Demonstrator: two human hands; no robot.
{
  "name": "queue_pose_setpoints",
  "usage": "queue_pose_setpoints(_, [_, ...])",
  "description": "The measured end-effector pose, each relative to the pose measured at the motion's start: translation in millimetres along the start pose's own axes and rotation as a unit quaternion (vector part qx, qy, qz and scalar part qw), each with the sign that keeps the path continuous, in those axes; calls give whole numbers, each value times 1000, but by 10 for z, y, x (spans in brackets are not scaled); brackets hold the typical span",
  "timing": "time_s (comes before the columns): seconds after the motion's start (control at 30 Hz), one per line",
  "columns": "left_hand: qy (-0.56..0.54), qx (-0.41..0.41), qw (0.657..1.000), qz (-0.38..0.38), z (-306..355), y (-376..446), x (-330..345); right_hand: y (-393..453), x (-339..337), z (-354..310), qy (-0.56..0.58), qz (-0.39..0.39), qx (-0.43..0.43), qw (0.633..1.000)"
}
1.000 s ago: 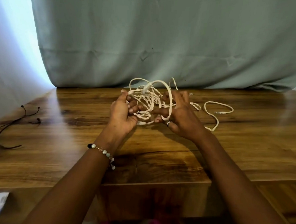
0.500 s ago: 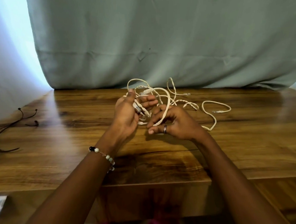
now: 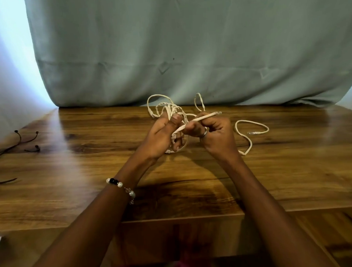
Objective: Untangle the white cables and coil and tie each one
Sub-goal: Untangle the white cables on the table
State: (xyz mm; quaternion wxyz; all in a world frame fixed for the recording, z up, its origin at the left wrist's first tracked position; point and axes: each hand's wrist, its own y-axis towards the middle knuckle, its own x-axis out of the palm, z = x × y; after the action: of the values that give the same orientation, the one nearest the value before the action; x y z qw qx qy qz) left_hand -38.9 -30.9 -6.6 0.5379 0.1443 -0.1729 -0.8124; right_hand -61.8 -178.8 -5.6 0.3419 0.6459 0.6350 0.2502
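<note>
Both hands have drawn apart since half a second ago: right hand [image 3: 216, 134] clenches a taut strand, left hand [image 3: 161, 136] grips the white cables [image 3: 170, 111] tangle, held just above the table [image 3: 92, 178] centre.

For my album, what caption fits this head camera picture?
Two hands, left hand and right hand, grip tangled white cables above a wooden table.

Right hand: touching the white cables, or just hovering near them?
Touching. The head view shows the right hand with its fingers curled round a straight strand of the white cables, which runs out past its knuckles.
</note>
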Motion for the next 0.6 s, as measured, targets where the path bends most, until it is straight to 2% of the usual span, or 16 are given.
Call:
queue_pose_setpoints(0.07, [-39,4,999,-26,-3,4,7,14,-29,-32,25,69,61,995])
queue_pose_setpoints(0.13, [-113,-27,992,-39,-18,20,-16,35,-93,-24,16,124,98,987])
queue_pose_setpoints(0.27, [-231,-114,961,-103,-35,50,-63,13,-165,137,-205,119,-12,972])
queue_pose_setpoints(0.37, [-293,-137,938,-126,12,59,-74,45,-158,144,-242,159,-80,954])
queue_pose_setpoints(0.43, [-328,-140,928,-112,60,50,-81,71,-186,150,-239,155,-104,953])
queue_pose_setpoints(0.53, [-364,-145,917,-73,98,45,-106,75,-175,141,-115,98,-23,988])
queue_pose_setpoints(0.6, [-375,-146,914,-58,118,37,-102,69,-165,125,-85,99,7,991])
